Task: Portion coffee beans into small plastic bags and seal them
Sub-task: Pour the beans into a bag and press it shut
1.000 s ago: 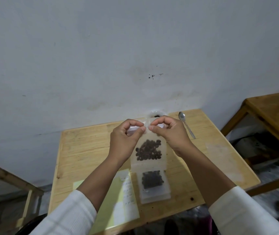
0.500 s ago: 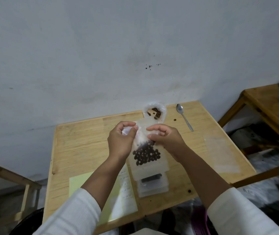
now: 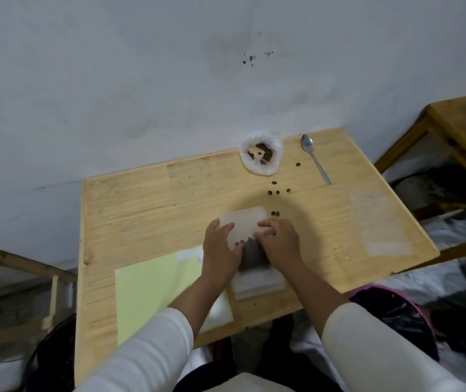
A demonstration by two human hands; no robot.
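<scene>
Fingers of both the left hand (image 3: 220, 247) and the right hand (image 3: 278, 240) curl onto one small plastic bag (image 3: 243, 224), pressing it down on a stack of filled bags (image 3: 258, 281) at the tabletop (image 3: 141, 210) middle. It is frosted, translucent, with dark coffee beans blurred between the hands. Eight loose beans (image 3: 275, 191), one spoon (image 3: 313, 157) and one open bean pouch (image 3: 260, 157) lie beyond.

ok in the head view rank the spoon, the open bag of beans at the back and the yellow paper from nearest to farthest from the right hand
From the right hand:
1. yellow paper, near-left part of the table, past the left hand.
2. open bag of beans, back edge by the wall.
3. spoon, back right.
The bag and spoon are nearly too close to call.
</scene>
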